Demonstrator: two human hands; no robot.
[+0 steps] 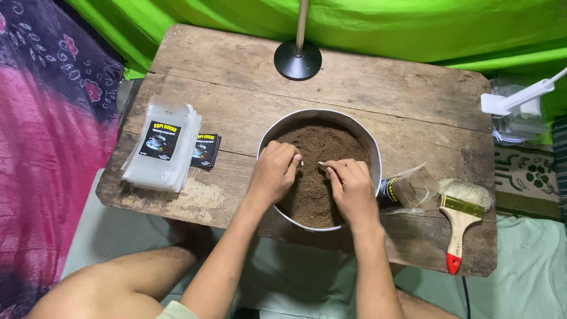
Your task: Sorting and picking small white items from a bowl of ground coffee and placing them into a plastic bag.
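**Both hands over a bowl of brown powder**

Rough, weathered wooden worktop, low to the floor, backed by bright green cloth. At its middle, a round white bowl filled with fine dark brown powder.

Left hand over the near left part of the bowl, fingers curled inward, thumb and forefinger pinched at a small pale object just above the powder; too small to tell what kind. Right hand over the near right part, fingers likewise curled, tips gripping a thin white piece that points toward the left hand. Fingertips of the two hands near each other, apart by a narrow gap above the powder. Bowl directly beneath both hands, wrists crossing its near rim.

Left of the bowl, a stack of clear plastic pouches bearing a black label, with small black printed labels just beside it. Right of the bowl, touching its rim, an open clear pouch with a black label lying on its side. Beyond that, near the worktop's right edge, a wooden-handled paintbrush with pale bristles and a red tip. Behind the bowl, a black round stand base with a metal pole. At far right, a white clip-on arm.
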